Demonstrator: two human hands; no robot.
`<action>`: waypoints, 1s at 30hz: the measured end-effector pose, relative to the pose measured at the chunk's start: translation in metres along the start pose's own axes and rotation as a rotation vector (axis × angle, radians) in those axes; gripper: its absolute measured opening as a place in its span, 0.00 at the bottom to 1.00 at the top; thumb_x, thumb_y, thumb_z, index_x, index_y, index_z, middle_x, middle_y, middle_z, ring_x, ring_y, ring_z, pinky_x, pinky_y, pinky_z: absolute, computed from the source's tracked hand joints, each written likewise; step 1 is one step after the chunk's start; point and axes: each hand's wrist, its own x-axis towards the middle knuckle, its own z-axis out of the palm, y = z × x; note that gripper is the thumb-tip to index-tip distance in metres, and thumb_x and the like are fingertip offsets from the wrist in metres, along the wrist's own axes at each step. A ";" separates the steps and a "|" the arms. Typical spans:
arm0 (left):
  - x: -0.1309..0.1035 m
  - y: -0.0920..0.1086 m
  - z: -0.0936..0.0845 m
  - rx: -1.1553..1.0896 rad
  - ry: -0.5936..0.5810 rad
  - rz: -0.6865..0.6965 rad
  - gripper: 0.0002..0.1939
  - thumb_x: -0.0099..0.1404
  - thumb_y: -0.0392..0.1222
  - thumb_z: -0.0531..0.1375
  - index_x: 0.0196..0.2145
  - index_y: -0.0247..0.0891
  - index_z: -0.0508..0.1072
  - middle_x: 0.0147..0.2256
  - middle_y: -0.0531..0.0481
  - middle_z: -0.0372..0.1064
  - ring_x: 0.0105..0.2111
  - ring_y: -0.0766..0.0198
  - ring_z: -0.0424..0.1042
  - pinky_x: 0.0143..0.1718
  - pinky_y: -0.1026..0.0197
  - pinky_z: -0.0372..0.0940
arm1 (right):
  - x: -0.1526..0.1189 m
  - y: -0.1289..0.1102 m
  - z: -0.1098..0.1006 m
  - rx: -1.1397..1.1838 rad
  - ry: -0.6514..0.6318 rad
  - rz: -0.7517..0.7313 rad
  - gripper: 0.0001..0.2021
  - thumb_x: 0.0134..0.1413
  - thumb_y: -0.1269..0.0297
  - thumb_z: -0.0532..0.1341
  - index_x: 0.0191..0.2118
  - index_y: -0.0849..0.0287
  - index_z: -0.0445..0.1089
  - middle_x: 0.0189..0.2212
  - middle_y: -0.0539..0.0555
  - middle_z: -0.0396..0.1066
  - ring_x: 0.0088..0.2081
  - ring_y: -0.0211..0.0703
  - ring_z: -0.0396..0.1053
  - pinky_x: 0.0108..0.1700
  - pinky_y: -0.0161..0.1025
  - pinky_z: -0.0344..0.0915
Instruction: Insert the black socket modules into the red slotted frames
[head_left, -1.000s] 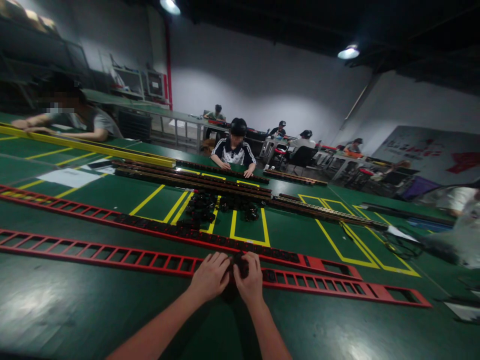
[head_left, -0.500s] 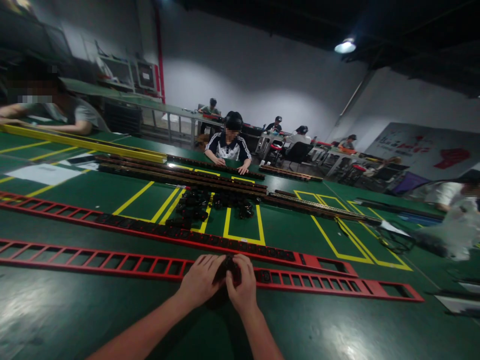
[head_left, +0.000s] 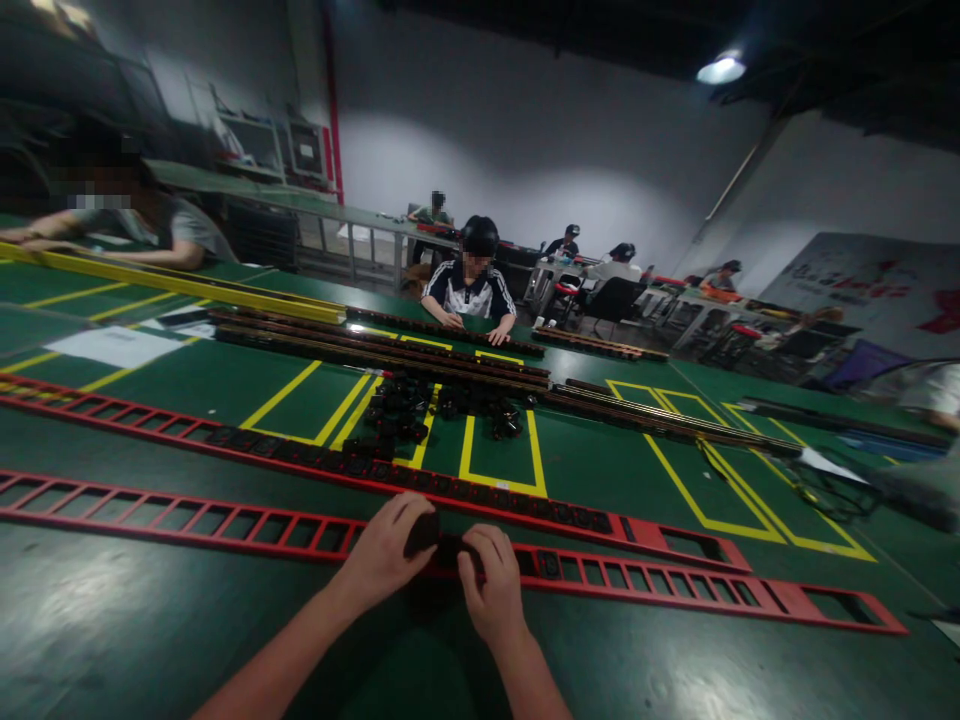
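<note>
My left hand point(head_left: 386, 548) is closed round a dark, flat-looking black part point(head_left: 422, 534), held by the fingertips just above the nearer red slotted frame point(head_left: 262, 540). A short gap to the right, my right hand point(head_left: 493, 582) has its fingers curled over a dark shape point(head_left: 451, 552) too dim to name. Right of that hand, a square black piece point(head_left: 549, 565) sits in a slot of the same frame. The farther red frame point(head_left: 637, 532) runs behind both hands, with a row of black pieces in its slots.
Loose black parts point(head_left: 397, 410) lie in a pile beyond the frames. Long dark rails point(head_left: 390, 350) and a yellow bar point(head_left: 262, 298) cross the green table point(head_left: 187, 620). Paper point(head_left: 112, 347) lies at left. A co-worker point(head_left: 471, 285) sits opposite; another person point(head_left: 165, 225) is at left.
My hands were together round a black part; now they are apart, the left holding a black part up to the left. The view has shifted slightly, moving the scene rightward.
</note>
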 end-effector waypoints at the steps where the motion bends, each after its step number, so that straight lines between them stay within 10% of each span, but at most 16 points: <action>1: -0.002 -0.005 -0.007 0.031 0.001 0.012 0.19 0.61 0.34 0.59 0.50 0.41 0.66 0.47 0.44 0.69 0.48 0.55 0.69 0.51 0.52 0.68 | 0.000 0.000 0.001 0.012 0.014 0.021 0.09 0.61 0.70 0.56 0.45 0.54 0.69 0.40 0.57 0.72 0.42 0.46 0.70 0.43 0.44 0.70; 30: -0.008 0.000 -0.013 0.081 -0.300 -0.028 0.23 0.63 0.36 0.63 0.55 0.45 0.65 0.52 0.49 0.69 0.52 0.54 0.67 0.54 0.49 0.62 | 0.003 0.003 0.005 0.081 0.061 0.159 0.07 0.64 0.72 0.53 0.38 0.57 0.68 0.38 0.55 0.69 0.41 0.43 0.69 0.44 0.40 0.66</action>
